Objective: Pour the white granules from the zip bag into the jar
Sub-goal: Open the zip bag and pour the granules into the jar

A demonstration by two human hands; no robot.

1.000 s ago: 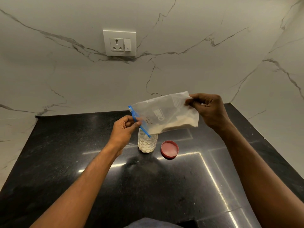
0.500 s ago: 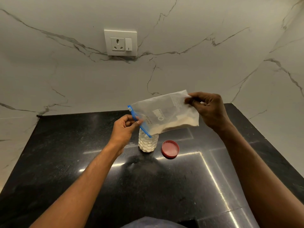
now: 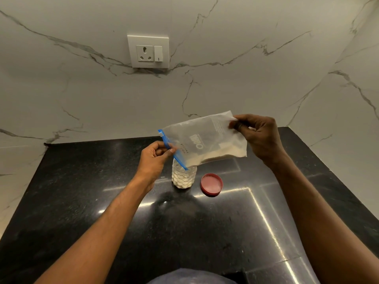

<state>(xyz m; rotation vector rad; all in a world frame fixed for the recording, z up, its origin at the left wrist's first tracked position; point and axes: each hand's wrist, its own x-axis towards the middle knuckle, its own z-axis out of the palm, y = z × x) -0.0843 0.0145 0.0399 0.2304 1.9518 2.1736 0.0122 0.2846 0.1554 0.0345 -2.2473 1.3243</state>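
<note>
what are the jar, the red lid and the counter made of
The clear dimpled jar looks like plastic, possibly glass: its bumpy see-through wall shows white granules inside. The round red lid seems matte moulded plastic. The black countertop looks like polished speckled stone, mirroring light streaks.

Both forearms extended forward, bare. Left hand (image 3: 153, 158) lower, fingers pinched in grip. Right hand (image 3: 259, 134) raised higher, fingertips pinched.

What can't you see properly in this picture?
- Jar mouth, head view: hidden behind the zip bag and its blue zip strip.
- Falling granules: too small to tell.
- Bag print: mirrored and blurry, unreadable.
- Left hand grip: fingertips hidden behind the strip.
- Both arms: cut off by the bottom edge.
</note>
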